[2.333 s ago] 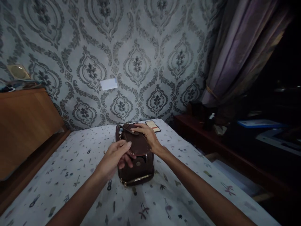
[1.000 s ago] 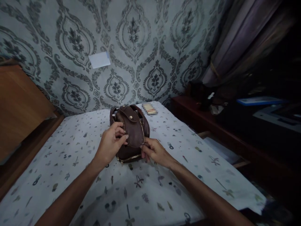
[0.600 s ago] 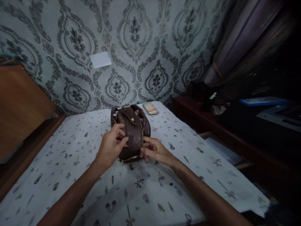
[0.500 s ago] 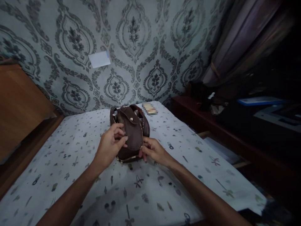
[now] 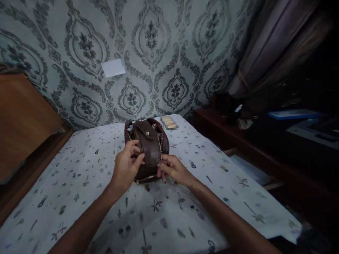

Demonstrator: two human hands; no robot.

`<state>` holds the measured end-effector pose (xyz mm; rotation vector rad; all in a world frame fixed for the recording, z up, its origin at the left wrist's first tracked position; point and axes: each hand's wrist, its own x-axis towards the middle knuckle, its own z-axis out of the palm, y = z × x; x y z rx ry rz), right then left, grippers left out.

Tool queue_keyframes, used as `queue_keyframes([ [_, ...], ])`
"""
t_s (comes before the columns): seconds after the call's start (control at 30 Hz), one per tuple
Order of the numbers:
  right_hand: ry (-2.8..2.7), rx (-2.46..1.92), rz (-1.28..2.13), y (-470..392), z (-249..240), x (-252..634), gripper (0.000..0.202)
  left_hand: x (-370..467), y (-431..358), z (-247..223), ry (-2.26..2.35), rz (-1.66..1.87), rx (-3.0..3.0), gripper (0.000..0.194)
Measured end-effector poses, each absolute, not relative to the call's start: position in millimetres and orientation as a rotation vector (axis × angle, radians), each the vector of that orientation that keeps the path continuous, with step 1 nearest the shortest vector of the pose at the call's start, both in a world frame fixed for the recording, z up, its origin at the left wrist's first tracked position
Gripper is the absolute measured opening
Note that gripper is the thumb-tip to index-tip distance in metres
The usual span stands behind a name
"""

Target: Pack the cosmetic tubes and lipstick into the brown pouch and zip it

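A dark brown bag [image 5: 151,151] with gold zippers and a buttoned strap stands upright on the white patterned bed sheet [image 5: 103,151]. Its side pockets gape at the top, and small items show inside. My left hand [image 5: 127,164] pinches the left edge of the bag's middle part, thumb and fingers bent together. At the lower right zipper, my right hand [image 5: 172,168] has its thumb and forefinger closed on the bag's edge; a zipper pull there is too small to make out.
Behind the bag lies a small blurred yellowish item [image 5: 169,123]. A wooden board [image 5: 26,123] rises at the left. On the right are a dark red ledge [image 5: 219,123], an open drawer [image 5: 249,169] and a curtain [image 5: 265,46].
The view has shifted very slightly. Both hands keep nearly the same place on the bag, and the middle flap's lower end looks a little higher.
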<state>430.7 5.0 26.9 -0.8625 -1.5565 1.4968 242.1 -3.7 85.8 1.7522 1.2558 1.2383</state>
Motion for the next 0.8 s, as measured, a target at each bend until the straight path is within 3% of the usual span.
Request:
queue_keyframes([
  [0.23, -1.496, -0.813, 1.582, -1.6, 32.3, 431.2, 0.049, 241.7, -3.5, 79.3, 1.307, 1.252, 1.786, 0.036],
  [0.53, -1.501, -0.878, 1.433, 3.9, 30.5, 429.6, 0.047, 238.3, -0.8, 89.3, 1.253, 1.289, 1.701, 0.031],
  [0.8, -1.484, -0.925, 1.360, 6.7, 34.6, 430.0, 0.050, 194.7, 103.5, 130.4, 1.483, 1.427, 1.947, 0.023],
])
